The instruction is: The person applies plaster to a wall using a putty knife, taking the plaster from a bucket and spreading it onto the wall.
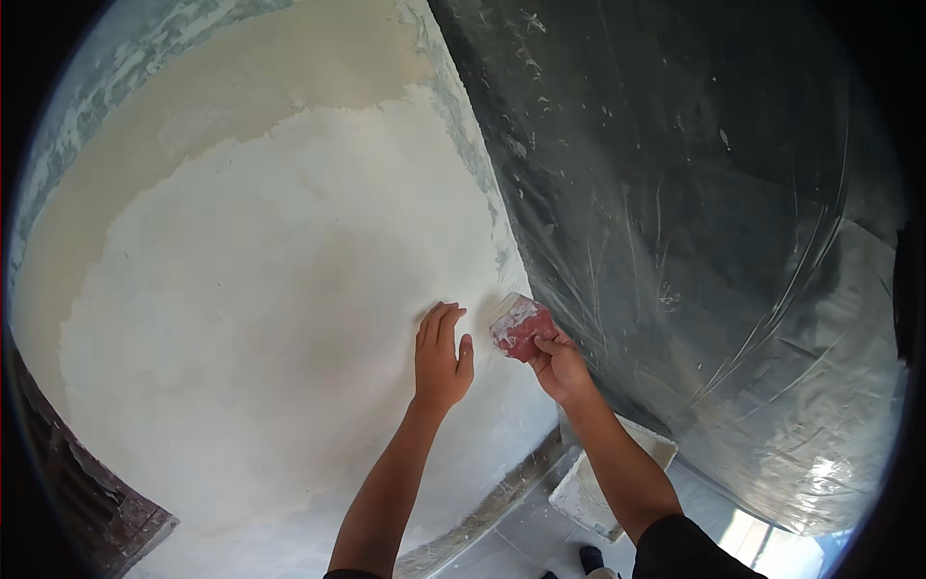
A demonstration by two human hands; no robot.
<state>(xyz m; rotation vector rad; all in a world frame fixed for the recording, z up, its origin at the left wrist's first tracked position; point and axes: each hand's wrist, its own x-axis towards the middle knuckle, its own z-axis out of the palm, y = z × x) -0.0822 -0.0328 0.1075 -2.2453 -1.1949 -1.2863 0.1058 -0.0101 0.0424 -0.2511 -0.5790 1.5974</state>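
My left hand (pixel 444 352) rests at the pale plastered wall (pixel 251 241), fingers slightly bent and apart, holding nothing. Just right of it, my right hand (pixel 564 372) grips a red, flattish pad (pixel 521 330) smeared with white residue, close to the wall's right edge. Beige patches band the wall's upper and left parts, with mottled grey-white strips along the edges.
Dark plastic sheeting (pixel 694 193) covers the right side. Below, a pale, stained rectangular tray (pixel 579 487) sits on the grey tiled floor (pixel 521 550), behind my right forearm. A dark wooden edge (pixel 116 502) borders the wall at lower left. My dark shoe (pixel 591 558) shows at the bottom.
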